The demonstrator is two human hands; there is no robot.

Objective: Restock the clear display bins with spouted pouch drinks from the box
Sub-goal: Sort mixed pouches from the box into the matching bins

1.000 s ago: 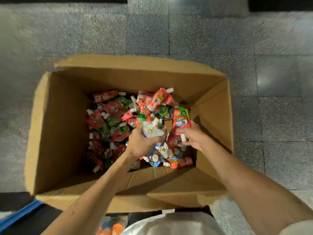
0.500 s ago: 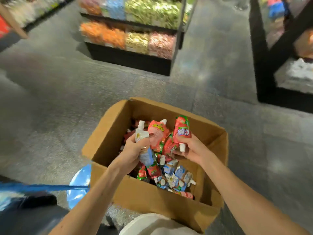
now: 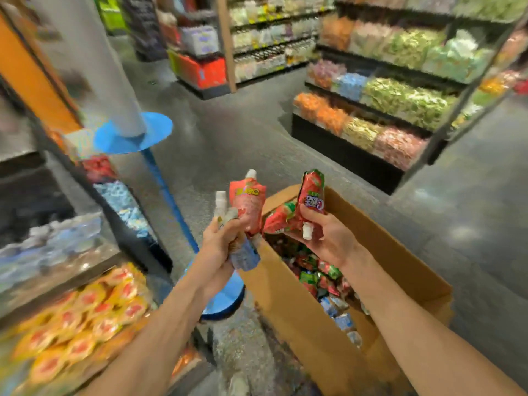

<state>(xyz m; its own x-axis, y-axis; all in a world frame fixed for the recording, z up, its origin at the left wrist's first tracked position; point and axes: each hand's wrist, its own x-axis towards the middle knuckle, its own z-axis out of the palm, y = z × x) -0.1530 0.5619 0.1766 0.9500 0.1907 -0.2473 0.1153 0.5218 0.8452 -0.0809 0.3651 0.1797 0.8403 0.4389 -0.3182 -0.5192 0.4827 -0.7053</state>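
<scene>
Both hands are raised above the near-left corner of the cardboard box (image 3: 288,307), apart from each other, and each is clamped on spouted pouches. The left hand (image 3: 220,244) has its fingers curled round a bunch of them: a pink pouch (image 3: 249,205) standing upright with its white cap on top, a pale pouch (image 3: 221,208) just beside it on the left, also cap up, and a blue pouch (image 3: 246,256) hanging below the fist. The right hand (image 3: 324,240) grips a red-and-green pouch (image 3: 312,192) held upside down, its white spout pointing down against the palm, and a second red-and-green pouch (image 3: 281,221) lying slanted under the fingers.

The box stands open on the grey floor (image 3: 243,144), and more loose pouches (image 3: 318,278), red, green and blue, lie in a heap inside it. Left of the box stands a blue stand (image 3: 168,195) with a round top and a round base. At the lower left, a display bin (image 3: 85,315) holds what look like yellow-and-orange packets, though blur makes them hard to tell. Stocked shelves (image 3: 385,110) fill the far right.
</scene>
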